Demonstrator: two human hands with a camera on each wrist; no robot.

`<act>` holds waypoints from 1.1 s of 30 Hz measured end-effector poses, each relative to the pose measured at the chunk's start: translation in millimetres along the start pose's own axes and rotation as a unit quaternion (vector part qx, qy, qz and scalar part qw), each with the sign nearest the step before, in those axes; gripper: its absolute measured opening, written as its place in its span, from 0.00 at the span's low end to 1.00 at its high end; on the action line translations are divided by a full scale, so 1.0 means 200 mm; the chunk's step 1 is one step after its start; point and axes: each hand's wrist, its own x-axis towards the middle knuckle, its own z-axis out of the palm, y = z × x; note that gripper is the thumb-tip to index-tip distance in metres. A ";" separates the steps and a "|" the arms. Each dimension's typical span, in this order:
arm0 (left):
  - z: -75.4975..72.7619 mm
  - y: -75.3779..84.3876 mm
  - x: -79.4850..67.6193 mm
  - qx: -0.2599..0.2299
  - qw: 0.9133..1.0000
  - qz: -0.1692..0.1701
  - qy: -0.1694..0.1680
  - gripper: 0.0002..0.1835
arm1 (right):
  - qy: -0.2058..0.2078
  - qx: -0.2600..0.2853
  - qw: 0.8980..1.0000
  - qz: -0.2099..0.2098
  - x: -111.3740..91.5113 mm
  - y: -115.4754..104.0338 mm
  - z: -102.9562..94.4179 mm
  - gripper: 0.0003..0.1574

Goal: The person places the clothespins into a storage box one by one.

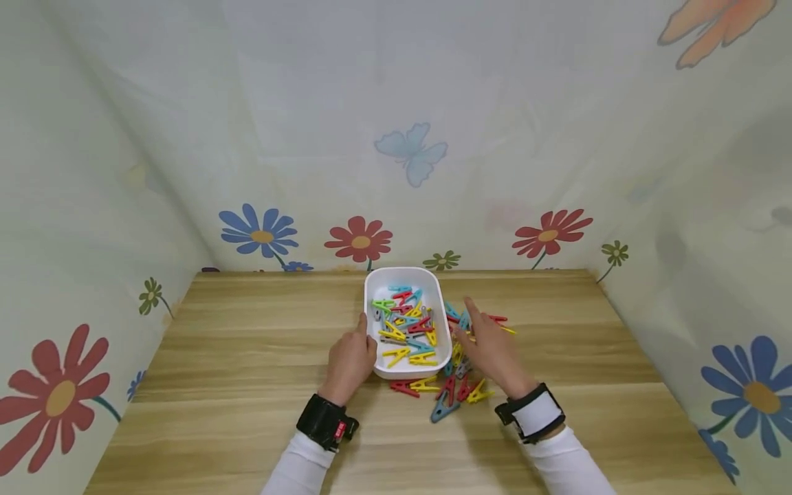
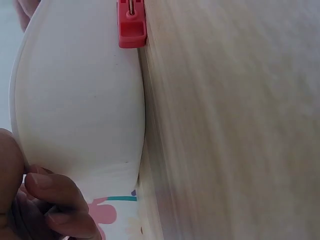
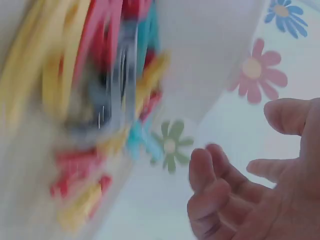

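So there's a white tray [image 1: 405, 371] of plastic clothespins [image 1: 396, 331] sitting on the wood-grain table [image 1: 247, 344], a bit toward 12 o'clock from the middle. Yellow, red, blue, green and grey ones, all jumbled together.

The person's left hand [image 1: 351, 357] is at the tray's 8 o'clock, thumb and bent fingers pinching the wall there. The right hand [image 1: 491, 347] is around 4 o'clock, fingers loose and a little bent, nothing in them, over a loose pile [image 1: 457, 354] of more pins. That pile spreads from about 3 round to 6 o'clock, with a blue-grey pin [image 1: 443, 410] sticking out near 5. Right wrist view's pretty blurry on the pins, fwiw. Backdrop [image 1: 309, 165] at 12 has flowers and a pale blue butterfly [image 1: 413, 154].
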 end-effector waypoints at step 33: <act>0.03 -0.02 0.00 -0.023 1.000 -0.010 0.001 0.30 | -0.020 -0.120 0.992 -0.010 -0.05 0.62 0.00 0.25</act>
